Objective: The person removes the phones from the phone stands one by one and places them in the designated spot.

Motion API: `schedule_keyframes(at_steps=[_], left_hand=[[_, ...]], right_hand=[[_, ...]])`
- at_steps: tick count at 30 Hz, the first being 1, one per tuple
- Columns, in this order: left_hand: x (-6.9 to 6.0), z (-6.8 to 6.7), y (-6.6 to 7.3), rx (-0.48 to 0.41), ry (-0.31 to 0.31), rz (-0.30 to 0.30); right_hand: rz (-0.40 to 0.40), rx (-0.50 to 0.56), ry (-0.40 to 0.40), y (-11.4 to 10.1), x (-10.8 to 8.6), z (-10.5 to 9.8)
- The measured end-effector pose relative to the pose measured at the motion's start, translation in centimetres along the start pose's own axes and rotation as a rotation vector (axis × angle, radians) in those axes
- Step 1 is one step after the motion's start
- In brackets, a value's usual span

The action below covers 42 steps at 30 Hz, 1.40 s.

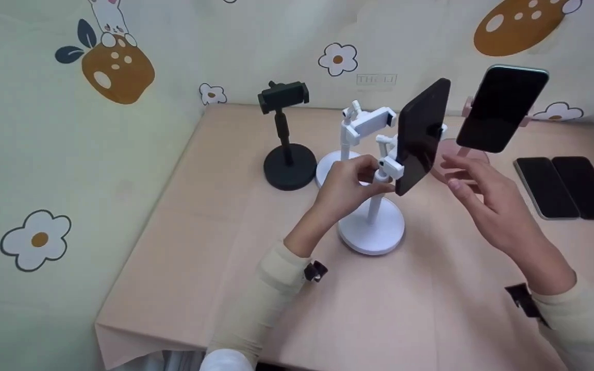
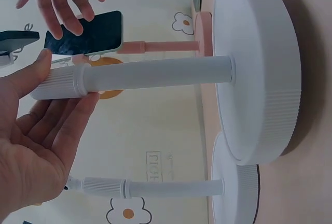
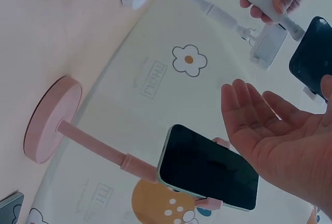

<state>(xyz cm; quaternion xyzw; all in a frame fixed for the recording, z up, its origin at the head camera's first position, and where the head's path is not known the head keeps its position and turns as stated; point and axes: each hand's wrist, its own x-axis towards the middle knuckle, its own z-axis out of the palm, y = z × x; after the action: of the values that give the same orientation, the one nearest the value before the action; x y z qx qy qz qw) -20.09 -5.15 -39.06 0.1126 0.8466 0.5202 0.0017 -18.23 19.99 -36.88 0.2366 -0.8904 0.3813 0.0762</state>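
In the head view the left hand (image 1: pixel 346 185) grips the upper stem of the front white stand (image 1: pixel 372 226), fingers and thumb round its ribbed collar (image 2: pixel 61 82). A dark phone (image 1: pixel 421 136) sits tilted in that stand's clamp. To the right of this phone hovers the right hand (image 1: pixel 495 206), fingers apart and slightly bent, touching nothing; its palm (image 3: pixel 280 141) shows in the right wrist view. Behind it stands a pink stand (image 3: pixel 93 143) with a phone (image 3: pixel 207 167) in its clamp.
A black stand (image 1: pixel 289 167) with an unfilled clamp is at the back left. Another white stand (image 1: pixel 372 123) with no phone is behind the left hand. Two dark phones (image 1: pixel 547 188) lie side by side at the right. Patterned cloth hangs behind the table (image 1: pixel 199 232).
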Motion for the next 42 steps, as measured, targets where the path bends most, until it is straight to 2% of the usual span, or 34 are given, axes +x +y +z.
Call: schedule_keyframes(at_steps=[4,10,17,21,24,33,42], left_hand=[[-0.7,-0.3,-0.3,0.013,-0.001,-0.037],[-1.6,-0.2,-0.8,0.018,0.013,-0.054],[-1.9,0.0,-0.6,0.036,0.023,-0.081],[-2.0,0.0,-0.6,0.047,0.022,-0.097],[-1.9,0.0,-0.7,0.060,0.021,-0.082],[-1.6,0.2,-0.6,0.095,0.006,-0.075],[-1.5,0.5,-0.5,0.098,-0.002,-0.064]], right_hand=[[-0.016,0.022,0.001,-0.8,0.1,0.2],[-0.057,0.091,-0.005,-2.1,0.2,0.9],[-0.115,0.170,0.036,-2.9,0.4,1.8],[-0.110,0.223,0.050,-3.3,0.5,2.4],[-0.082,0.254,0.054,-3.6,0.5,3.1],[-0.012,0.216,0.137,-4.3,0.9,5.3],[-0.044,0.165,0.189,-4.3,0.9,5.2]])
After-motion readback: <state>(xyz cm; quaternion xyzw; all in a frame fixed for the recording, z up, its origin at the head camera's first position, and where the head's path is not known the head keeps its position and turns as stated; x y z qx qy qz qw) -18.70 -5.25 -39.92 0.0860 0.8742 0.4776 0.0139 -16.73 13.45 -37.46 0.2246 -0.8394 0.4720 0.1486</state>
